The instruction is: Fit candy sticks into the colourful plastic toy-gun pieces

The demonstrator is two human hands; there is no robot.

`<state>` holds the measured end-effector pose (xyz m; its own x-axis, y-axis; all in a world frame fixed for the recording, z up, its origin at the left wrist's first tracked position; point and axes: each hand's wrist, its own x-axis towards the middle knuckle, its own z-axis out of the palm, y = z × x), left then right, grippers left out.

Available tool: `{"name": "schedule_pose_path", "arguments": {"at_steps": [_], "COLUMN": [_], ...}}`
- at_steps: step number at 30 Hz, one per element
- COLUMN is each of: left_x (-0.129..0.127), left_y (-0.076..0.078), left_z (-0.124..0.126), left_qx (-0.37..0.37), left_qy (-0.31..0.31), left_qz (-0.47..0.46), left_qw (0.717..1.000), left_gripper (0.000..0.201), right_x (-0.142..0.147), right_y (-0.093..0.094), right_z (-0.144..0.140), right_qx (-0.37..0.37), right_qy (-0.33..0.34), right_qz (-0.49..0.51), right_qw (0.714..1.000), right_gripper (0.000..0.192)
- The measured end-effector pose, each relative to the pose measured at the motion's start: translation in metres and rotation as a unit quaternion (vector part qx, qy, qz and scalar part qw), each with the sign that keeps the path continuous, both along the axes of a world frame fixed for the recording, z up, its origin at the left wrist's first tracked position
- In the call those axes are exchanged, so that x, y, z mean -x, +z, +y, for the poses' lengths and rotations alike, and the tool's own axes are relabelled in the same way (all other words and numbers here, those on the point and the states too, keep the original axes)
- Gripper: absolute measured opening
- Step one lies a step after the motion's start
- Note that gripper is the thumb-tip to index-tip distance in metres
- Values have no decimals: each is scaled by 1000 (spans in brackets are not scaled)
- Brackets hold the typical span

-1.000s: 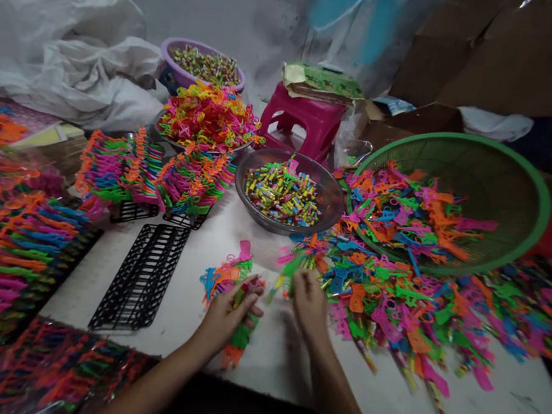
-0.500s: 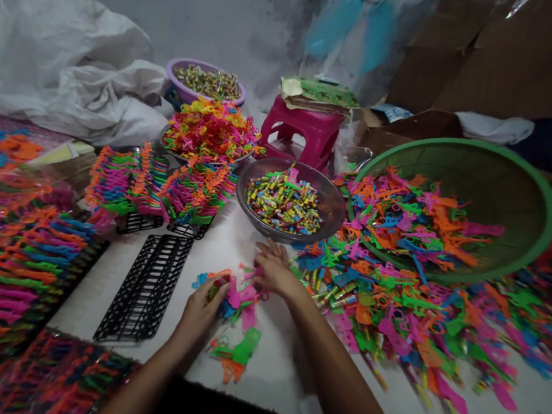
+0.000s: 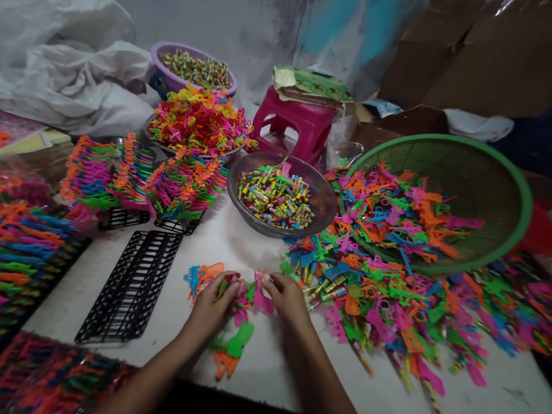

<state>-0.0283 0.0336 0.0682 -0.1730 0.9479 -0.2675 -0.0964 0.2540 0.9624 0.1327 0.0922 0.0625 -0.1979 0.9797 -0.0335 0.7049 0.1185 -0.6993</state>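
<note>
My left hand (image 3: 212,303) is closed in a pinch over a small pile of parts; what it grips is mostly hidden, with a bit of green and dark red showing at the fingertips. My right hand (image 3: 291,302) pinches a pink plastic toy gun (image 3: 262,296) just to the right of it. Beside my left hand lie an orange toy gun (image 3: 209,272) and a blue plastic piece (image 3: 192,280). Nearer me on the white table (image 3: 267,372) rest a green toy gun (image 3: 239,339) and an orange one (image 3: 225,364).
A black rack (image 3: 130,287) lies left, with filled racks (image 3: 183,190) behind. A grey bowl (image 3: 328,206) holds small colourful tubes. Toy guns spill around a green basket (image 3: 521,215) at right. Behind stand a pink stool (image 3: 309,128) and a purple basin (image 3: 156,54).
My right hand has come back from near the grey bowl's front and now grips a pink toy gun. My left hand stays over the pile. The view has shifted slightly.
</note>
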Motion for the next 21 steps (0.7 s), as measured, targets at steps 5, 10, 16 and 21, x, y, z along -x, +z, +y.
{"name": "schedule_pose_path", "arguments": {"at_steps": [5,10,16,21], "left_x": [5,-5,-17,-13], "left_y": [-1,10,27,28], "left_z": [-11,-18,-18,-19], "left_qx": [-5,16,13,-31], "left_qy": [14,-37,-70,-55], "left_qz": [-8,-66,-99,-33], "left_qw": [1000,997,993,997], "left_gripper": [39,45,42,32], "right_x": [-2,8,25,29], "right_y": [0,13,33,34], "right_z": [-7,-18,-41,-46], "right_qx": [9,78,102,63], "right_qy": [49,-20,-55,-55], "right_qz": [-74,239,393,376], "right_qw": [996,968,912,923], "right_gripper": [18,29,28,24]}}
